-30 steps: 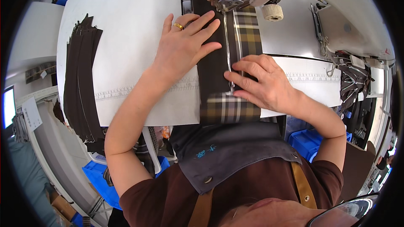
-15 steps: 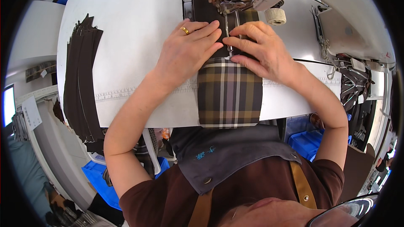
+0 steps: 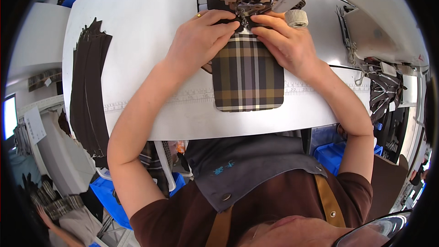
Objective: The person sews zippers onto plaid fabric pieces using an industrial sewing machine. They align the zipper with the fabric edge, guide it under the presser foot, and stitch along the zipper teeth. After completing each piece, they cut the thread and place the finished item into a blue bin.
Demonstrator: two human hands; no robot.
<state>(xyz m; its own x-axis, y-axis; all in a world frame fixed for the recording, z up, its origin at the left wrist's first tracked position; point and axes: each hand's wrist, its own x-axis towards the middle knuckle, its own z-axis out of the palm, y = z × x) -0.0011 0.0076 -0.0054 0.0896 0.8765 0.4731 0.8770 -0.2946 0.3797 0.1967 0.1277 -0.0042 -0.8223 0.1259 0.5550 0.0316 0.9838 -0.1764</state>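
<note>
A plaid fabric piece [image 3: 248, 73] in brown, grey and white lies on the sewing table, its upper end under the sewing machine [image 3: 254, 0]. Dark fabric and a zipper [image 3: 244, 21] with a metal slider sit at that end, just below the presser foot. My left hand [image 3: 196, 39] pinches the dark fabric left of the zipper, thumb and fingers closed. From the other side, my right hand [image 3: 290, 41] grips the piece close to the slider with bent fingers. Fingertips on both sides are partly hidden by the machine head and cloth.
A stack of dark fabric strips [image 3: 89, 91] lies along the table's left side. A ruler strip [image 3: 160, 98] crosses the white tabletop [image 3: 137, 45]. Right of the needle is a white knob [image 3: 296, 18]. Blue bins [image 3: 112, 199] stand below. Another person's hand [image 3: 45, 217] is at lower left.
The plaid piece has moved away from me, deeper under the machine, so its near end is off the table edge. Both hands went forward with it. Another person has appeared at lower left.
</note>
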